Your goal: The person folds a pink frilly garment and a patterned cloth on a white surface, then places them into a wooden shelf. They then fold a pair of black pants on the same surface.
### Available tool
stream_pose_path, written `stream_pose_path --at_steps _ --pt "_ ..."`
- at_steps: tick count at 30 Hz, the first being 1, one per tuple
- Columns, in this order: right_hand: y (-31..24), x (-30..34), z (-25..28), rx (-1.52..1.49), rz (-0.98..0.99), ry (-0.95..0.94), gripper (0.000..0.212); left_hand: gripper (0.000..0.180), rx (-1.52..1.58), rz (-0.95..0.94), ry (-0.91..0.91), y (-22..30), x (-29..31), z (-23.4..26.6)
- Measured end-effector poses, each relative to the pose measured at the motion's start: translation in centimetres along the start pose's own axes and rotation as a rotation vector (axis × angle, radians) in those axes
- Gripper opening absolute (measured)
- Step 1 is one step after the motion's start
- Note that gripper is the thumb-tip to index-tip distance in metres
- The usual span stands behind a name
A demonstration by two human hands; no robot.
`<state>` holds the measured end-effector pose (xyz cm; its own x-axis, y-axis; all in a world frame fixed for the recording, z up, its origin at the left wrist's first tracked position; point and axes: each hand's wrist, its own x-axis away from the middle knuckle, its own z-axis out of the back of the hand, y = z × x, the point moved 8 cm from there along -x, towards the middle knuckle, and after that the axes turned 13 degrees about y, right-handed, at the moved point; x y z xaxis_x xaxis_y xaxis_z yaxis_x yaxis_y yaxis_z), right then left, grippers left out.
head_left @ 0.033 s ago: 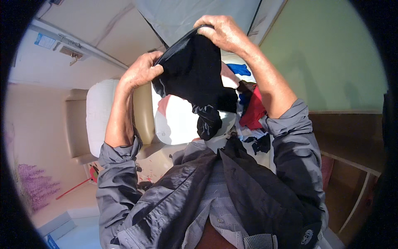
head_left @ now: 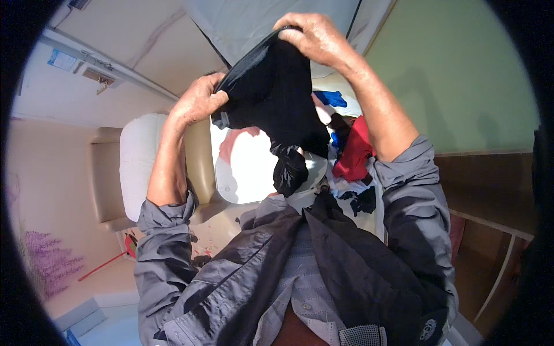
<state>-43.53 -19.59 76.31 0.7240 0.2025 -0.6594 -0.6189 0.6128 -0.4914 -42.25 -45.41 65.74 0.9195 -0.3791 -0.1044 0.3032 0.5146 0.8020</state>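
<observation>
A pair of black pants (head_left: 277, 92) hangs stretched between my two hands, held up by its waistband. My left hand (head_left: 199, 101) pinches the lower left end of the band, thumb on the near side. Higher and farther right, my right hand (head_left: 314, 39) grips the other end. The band slants upward from left to right. Below, the cloth narrows into a bunched, shinier black part (head_left: 289, 170) that hangs over a brightly lit white tabletop (head_left: 248, 173).
Red cloth (head_left: 355, 153), blue cloth (head_left: 330, 98) and a dark crumpled piece (head_left: 363, 202) lie on the right of the table. A beige seat (head_left: 200, 155) with a white cushion (head_left: 138, 161) stands at left. Brown shelving (head_left: 485, 184) is at right, below a green wall (head_left: 456, 86).
My right hand has risen slightly and shifted a little to the right, drawing the waistband up. The hanging cloth has swung a little; my left hand stays nearly in place.
</observation>
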Motion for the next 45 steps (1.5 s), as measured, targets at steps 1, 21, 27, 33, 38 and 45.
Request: stream_pose_path --at_steps 1,21,27,33,38,45 --pt "-0.2 -0.4 1.6 0.058 0.031 0.026 0.022 0.04 -0.031 0.032 0.025 1.2 -0.4 -0.3" --pt "-11.7 -16.5 23.5 0.295 0.397 0.594 0.023 0.036 -0.012 -0.635 0.875 30.2 -10.4 20.5" --pt "-14.9 -20.2 25.8 0.192 0.555 0.823 0.019 0.037 0.129 -1.132 1.026 34.5 -11.1 29.3" --pt "-17.0 -21.0 26.1 0.085 0.614 0.844 0.015 0.03 0.006 -1.194 1.194 36.1 -7.4 29.8" --pt "-16.3 -20.5 25.1 0.082 0.611 0.809 0.011 0.024 -0.21 -1.189 1.255 35.1 -6.4 28.9" --pt "-14.5 -19.2 24.7 0.121 0.513 0.737 0.011 0.02 -0.171 -1.202 1.032 34.5 -8.3 28.4"
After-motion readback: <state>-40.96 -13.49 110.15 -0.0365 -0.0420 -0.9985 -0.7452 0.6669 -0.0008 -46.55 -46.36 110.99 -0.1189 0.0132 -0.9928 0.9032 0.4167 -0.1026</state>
